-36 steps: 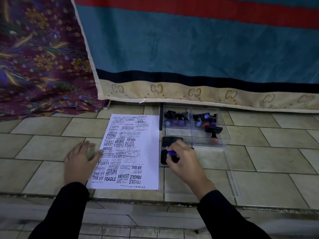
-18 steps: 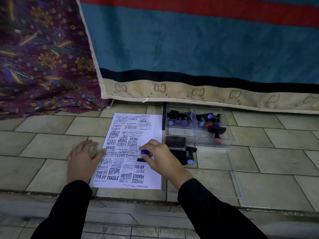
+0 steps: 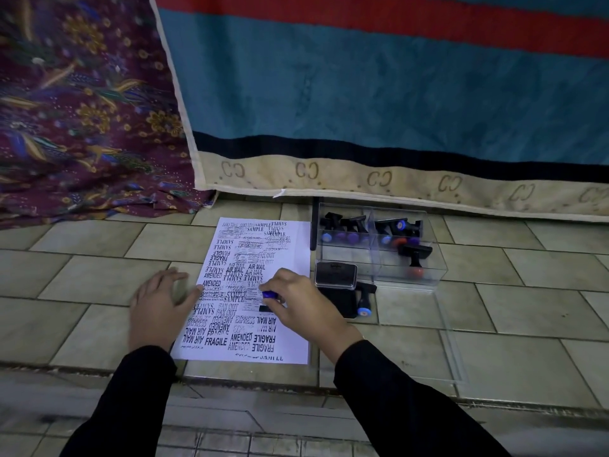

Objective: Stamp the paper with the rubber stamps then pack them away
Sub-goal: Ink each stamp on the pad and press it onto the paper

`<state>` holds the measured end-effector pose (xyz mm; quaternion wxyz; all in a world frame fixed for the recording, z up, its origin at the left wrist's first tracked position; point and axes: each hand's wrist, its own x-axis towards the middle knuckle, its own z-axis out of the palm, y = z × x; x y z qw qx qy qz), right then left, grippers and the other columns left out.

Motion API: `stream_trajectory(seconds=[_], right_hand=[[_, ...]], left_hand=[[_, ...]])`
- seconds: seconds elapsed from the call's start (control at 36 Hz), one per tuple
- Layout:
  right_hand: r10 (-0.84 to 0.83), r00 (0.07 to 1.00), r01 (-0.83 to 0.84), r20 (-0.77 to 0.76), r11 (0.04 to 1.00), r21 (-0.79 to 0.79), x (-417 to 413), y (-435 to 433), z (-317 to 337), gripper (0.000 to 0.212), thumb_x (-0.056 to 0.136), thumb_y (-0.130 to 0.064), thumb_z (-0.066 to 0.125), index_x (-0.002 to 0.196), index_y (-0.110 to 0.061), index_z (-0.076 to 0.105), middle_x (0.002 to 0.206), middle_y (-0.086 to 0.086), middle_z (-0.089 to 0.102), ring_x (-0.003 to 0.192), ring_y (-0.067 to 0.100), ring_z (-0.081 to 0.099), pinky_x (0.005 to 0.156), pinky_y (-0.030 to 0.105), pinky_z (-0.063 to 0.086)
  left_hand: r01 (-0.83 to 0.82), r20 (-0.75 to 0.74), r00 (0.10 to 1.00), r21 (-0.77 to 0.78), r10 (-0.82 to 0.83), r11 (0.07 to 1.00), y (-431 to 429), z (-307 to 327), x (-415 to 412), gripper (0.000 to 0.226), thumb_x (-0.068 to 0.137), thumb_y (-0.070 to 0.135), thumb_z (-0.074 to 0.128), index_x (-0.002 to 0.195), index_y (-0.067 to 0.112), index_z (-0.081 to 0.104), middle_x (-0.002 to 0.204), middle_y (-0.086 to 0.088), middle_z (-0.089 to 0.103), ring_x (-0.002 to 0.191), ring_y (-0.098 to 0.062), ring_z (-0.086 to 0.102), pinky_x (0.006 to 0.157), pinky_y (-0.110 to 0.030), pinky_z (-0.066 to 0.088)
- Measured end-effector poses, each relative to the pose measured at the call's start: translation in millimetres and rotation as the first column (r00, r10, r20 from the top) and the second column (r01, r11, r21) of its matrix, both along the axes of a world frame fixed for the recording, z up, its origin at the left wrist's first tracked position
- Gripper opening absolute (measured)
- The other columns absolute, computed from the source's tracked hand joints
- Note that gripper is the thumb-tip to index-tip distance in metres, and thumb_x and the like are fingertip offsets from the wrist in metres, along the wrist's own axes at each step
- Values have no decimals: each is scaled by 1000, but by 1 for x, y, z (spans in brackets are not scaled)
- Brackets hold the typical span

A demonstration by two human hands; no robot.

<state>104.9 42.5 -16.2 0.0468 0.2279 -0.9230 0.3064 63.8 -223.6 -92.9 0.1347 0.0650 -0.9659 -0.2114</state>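
A white paper [image 3: 250,291] lies flat on the tiled floor [image 3: 82,282], crowded with black prints such as SAMPLE, AIR MAIL, FRAGILE and AMENDED. A purple-knobbed stamp [image 3: 269,295] stands on its right half, pinched by the right hand [image 3: 306,308]. Just right of the sheet sits an open black ink pad [image 3: 336,275]. A blue-knobbed stamp [image 3: 364,300] lies on its side beside it. More stamps [image 3: 349,225] lie in a clear box [image 3: 408,275] behind.

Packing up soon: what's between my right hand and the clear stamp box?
Head view: the ink pad and one loose stamp lying on its side sit between the right hand and the clear box.
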Motion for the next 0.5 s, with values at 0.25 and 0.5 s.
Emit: stream_trajectory(seconds=[0.25, 0.5], right_hand=[[-4, 999, 4, -45, 1000, -13, 10, -3, -6, 23, 91, -14, 58, 113, -7, 63, 103, 8, 58, 88, 25, 60, 78, 36, 52], [-39, 998, 37, -56, 998, -42, 8, -5, -6, 19, 90, -11, 59, 108, -6, 64, 100, 9, 59, 85, 25, 60, 76, 34, 51]], left_hand=[[12, -10, 1000, 5, -12, 1000, 2, 2, 0, 39, 84, 42, 72, 114, 18, 66, 134, -5, 57, 124, -30, 51, 108, -48, 33], [19, -8, 1000, 13, -18, 1000, 3, 4, 2, 39, 85, 42, 71, 115, 17, 66, 135, -6, 57, 126, -30, 49, 110, -48, 32]])
